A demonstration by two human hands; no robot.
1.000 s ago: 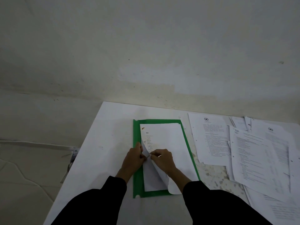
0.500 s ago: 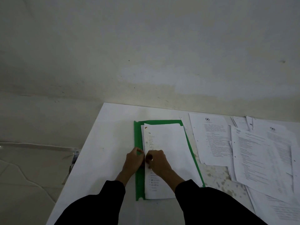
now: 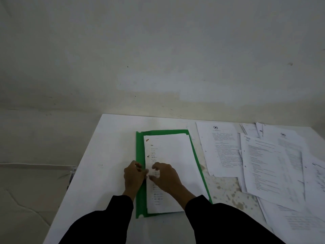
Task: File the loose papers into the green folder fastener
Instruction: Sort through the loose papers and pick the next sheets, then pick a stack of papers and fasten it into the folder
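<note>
Green folder (image 3: pixel 140 155) lies open on the white table (image 3: pixel 105 155), a printed sheet (image 3: pixel 172 155) on it and loose papers (image 3: pixel 272 164) spread to its right. Left hand (image 3: pixel 133 175) and right hand (image 3: pixel 165 176) meet, fingers curled, at the sheet's left margin; whether either pinches anything is too blurred to tell. A sideways slip could tear the punched holes or leave the page askew. Print is illegible; one page bears a star emblem (image 3: pixel 215 127).

We see through a single wide-angle camera worn on the head, facing forward and down. It sits close above the near edge of the table (image 3: pixel 109 155), roughly centred on the green folder (image 3: pixel 140 152), while the wall (image 3: pixel 158 59) fills our upper half.
</note>
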